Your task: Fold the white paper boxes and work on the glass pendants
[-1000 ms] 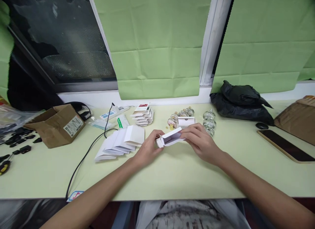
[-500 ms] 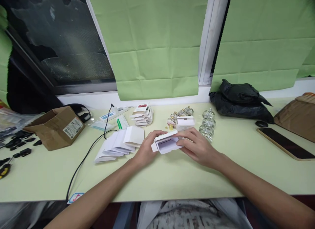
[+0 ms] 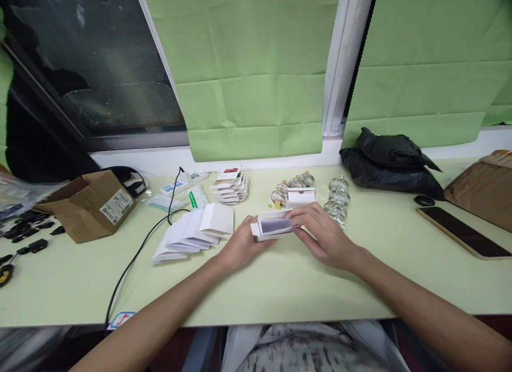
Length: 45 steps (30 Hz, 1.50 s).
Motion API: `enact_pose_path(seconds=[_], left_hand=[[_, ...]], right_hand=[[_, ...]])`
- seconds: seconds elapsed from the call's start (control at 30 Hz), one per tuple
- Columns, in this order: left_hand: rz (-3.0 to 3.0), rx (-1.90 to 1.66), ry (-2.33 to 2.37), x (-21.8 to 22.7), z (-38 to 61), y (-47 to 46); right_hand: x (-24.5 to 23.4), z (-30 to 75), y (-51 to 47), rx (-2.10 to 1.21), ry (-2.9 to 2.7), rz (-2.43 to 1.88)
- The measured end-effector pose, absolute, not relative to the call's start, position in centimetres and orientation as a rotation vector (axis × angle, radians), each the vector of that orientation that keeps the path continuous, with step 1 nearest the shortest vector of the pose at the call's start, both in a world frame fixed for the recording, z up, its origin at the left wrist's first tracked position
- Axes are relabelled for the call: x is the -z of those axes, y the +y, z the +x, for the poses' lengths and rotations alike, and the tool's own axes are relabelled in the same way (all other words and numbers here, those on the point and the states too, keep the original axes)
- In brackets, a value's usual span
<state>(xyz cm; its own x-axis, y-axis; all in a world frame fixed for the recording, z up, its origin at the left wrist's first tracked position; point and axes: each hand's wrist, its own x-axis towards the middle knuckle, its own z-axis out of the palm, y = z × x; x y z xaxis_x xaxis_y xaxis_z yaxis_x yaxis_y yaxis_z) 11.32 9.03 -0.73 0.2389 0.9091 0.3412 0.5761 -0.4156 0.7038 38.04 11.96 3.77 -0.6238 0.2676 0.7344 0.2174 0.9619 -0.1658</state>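
Note:
Between my hands is a small white cardboard box (image 3: 275, 234), its open end facing me and its flaps sticking out. My left hand (image 3: 244, 244) is closed around the box's left side. At the right end, the fingers of my right hand (image 3: 324, 236) pinch the box by its edge and flap. Just behind it stands another white box (image 3: 301, 196) with small round glass bottles (image 3: 279, 195) with gold tops beside it. A small gold cap (image 3: 277, 205) lies in front of those bottles. More clear round bottles (image 3: 336, 204) form a row beyond my right hand.
Flat white folded boxes (image 3: 194, 230) fan out at left, with a stack of printed cards (image 3: 230, 185) behind. A black cable (image 3: 138, 257) crosses the table near an open brown carton (image 3: 90, 206). A phone (image 3: 464, 230) and black plastic bags (image 3: 392, 164) lie at right.
The box has tilted and its raised flap has moved back, so its opening looks narrower. My left thumb now shows under its left side. Both hands stay in nearly the same place.

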Motion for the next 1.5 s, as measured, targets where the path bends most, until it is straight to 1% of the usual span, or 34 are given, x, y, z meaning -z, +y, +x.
enact_pose_path(seconds=[0.13, 0.23, 0.4, 0.5, 0.67, 0.8, 0.93, 1.07, 1.3, 1.5], left_hand=[[2.071, -0.912, 1.382, 0.6, 11.5, 8.7], [1.921, -0.935, 1.361, 0.5, 11.5, 8.4], [1.733, -0.967, 1.16, 0.5, 11.7, 8.8], [1.609, -1.071, 1.055, 0.4, 11.5, 9.4], [1.279, -1.216, 0.979, -0.2, 11.1, 10.1], [1.179, -1.235, 1.003, -0.4, 11.1, 9.8], [1.208, -1.215, 1.03, -0.8, 11.2, 9.5], [1.369, -1.199, 1.065, -0.9, 10.8, 9.6], [1.724, -0.991, 1.079, -1.0, 11.0, 8.8], [1.727, -0.882, 1.059, -0.9, 11.4, 8.2]], right_hand=[[-3.5, 37.8, 12.1, -0.117, -2.163, -0.48], [-3.6, 37.8, 12.2, -0.126, -2.104, -0.572], [-4.0, 38.0, 12.3, -0.24, -2.04, -0.736], [-4.1, 38.2, 12.8, -0.384, -1.952, -0.838], [-4.0, 38.6, 13.7, -0.776, -1.796, -0.843], [-3.8, 38.8, 13.9, -0.825, -1.794, -0.939], [-4.0, 38.9, 13.6, -0.927, -1.788, -0.975], [-4.4, 38.8, 13.3, -1.031, -1.848, -0.952], [-3.7, 38.3, 13.2, -1.072, -1.952, -0.915], [-3.5, 37.9, 12.9, -1.062, -1.821, -0.956]])
